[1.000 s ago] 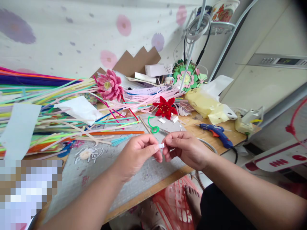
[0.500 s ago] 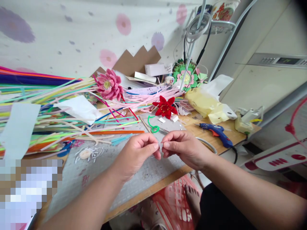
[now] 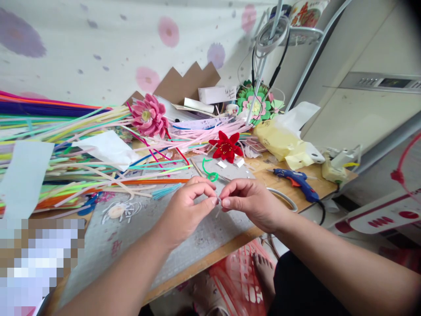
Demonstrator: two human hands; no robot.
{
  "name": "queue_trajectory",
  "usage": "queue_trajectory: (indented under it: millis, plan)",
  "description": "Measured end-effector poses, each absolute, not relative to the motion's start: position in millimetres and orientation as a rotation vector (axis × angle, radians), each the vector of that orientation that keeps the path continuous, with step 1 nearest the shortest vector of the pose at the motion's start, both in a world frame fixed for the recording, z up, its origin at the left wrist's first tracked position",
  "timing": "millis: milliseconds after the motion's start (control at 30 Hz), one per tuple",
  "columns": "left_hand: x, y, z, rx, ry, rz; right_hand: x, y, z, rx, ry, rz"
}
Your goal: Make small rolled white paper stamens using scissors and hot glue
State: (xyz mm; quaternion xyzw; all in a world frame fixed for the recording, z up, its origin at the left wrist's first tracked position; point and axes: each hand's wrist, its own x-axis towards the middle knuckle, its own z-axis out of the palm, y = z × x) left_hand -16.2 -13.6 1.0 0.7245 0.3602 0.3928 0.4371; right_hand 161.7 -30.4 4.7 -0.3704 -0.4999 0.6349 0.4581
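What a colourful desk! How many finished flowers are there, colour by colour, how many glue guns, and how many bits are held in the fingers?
Pink flower: 1
Red flower: 1
Green and pink flower: 1
Blue glue gun: 1
White scrap, pinched between left hand and right hand: 1
Total: 5

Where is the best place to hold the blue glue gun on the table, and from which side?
Grip the blue glue gun by its handle, coming from the table's near right edge: it lies on its side, nozzle pointing left, handle and cord toward that edge. The right hand, pinching a small white piece with the left hand, is nearer.
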Motion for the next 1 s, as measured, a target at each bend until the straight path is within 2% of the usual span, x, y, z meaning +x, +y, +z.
queue_trajectory:
  millis: [733, 1000]
  plan:
    - [-15.6, -14.7, 1.1, 1.983, 0.949, 1.003, 161.7, -33.8, 9.2, -1.2, -1.573, 1.199]
    - [-17.1, -11.5, -3.7, 1.866, 0.919, 1.044, 160.9, -34.4, 10.1, -1.095, -1.439, 1.369]
